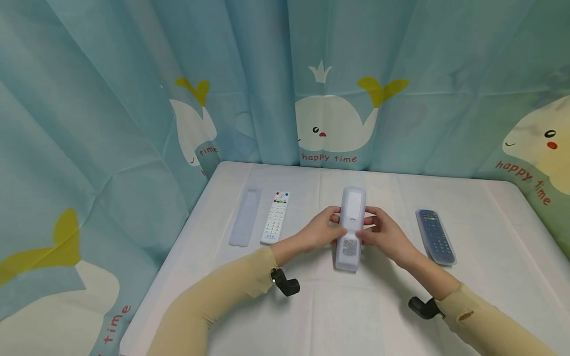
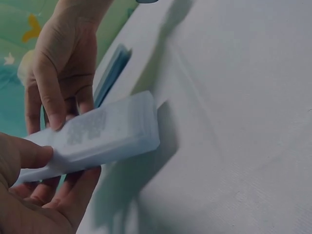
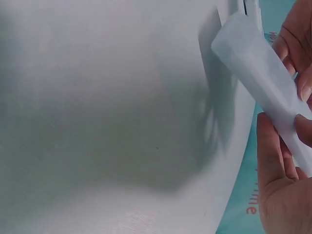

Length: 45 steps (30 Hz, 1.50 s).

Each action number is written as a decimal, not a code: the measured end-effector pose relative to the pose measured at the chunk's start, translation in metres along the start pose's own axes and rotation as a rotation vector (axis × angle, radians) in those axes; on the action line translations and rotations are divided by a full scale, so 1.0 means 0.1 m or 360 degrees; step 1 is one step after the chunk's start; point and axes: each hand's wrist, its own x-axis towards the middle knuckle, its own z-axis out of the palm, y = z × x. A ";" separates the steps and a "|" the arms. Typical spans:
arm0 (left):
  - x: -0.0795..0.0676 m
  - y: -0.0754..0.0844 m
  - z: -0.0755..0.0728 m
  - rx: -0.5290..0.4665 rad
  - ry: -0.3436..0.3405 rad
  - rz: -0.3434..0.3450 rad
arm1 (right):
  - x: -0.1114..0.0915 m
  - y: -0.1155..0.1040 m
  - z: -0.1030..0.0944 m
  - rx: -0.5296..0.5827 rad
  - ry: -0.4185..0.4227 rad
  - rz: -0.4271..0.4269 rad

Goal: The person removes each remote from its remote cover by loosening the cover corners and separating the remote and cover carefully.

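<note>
A white remote control in a translucent sleeve (image 1: pixel 352 222) is held above the table, its back with a printed square code turned up. My left hand (image 1: pixel 321 228) grips its left edge, thumb on top and fingers underneath. From the other side my right hand (image 1: pixel 386 235) pinches the right edge in the same way. In the left wrist view the sleeved remote (image 2: pixel 112 127) hangs clear of the table, its shadow below. The right wrist view shows both hands around the sleeved remote (image 3: pixel 258 63); its front face is hidden.
Left of the hands lie a white remote (image 1: pixel 276 217) with buttons up and a flat translucent sleeve (image 1: pixel 245 217). To the right is a dark remote in a clear sleeve (image 1: pixel 436 237). A whale-print curtain (image 1: pixel 262 99) borders the white table (image 1: pixel 276 321).
</note>
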 end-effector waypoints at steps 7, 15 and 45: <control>0.05 0.00 -0.01 -0.0017 0.0034 0.0068 | 0.04 -0.04 -0.02 -0.0082 0.0039 -0.0099; 0.06 0.01 -0.02 0.0059 0.0070 0.0135 | 0.06 -0.05 -0.01 -0.0158 0.0074 -0.0141; 0.08 0.05 -0.06 0.0137 0.0156 0.0272 | 0.08 -0.10 0.00 -0.0371 0.0190 -0.0254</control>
